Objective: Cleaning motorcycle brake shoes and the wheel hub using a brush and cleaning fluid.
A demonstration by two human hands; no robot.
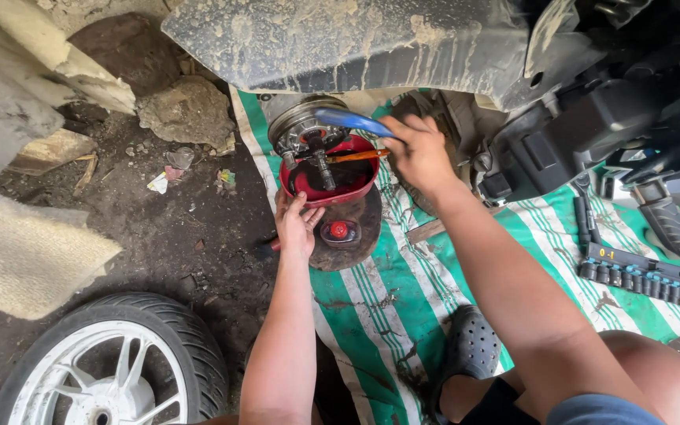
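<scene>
Single cam on my head, pitched steeply down, close range. Red bowl sits centre-top of frame; my forearms enter from the bottom edge below it.

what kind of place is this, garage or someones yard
Probably an informal, dirt-floor repair spot for motorbikes. A mud-caked vehicle body sits over a striped tarp, a socket set lies open, and a loose wheel rests on bare earth.

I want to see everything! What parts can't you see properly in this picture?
- Right hand: its fingers hide where the blue-handled tool ends, head view.
- Red bowl: its inside is blocked by the metal hub.
- Wheel: cut off by the bottom edge.
</scene>
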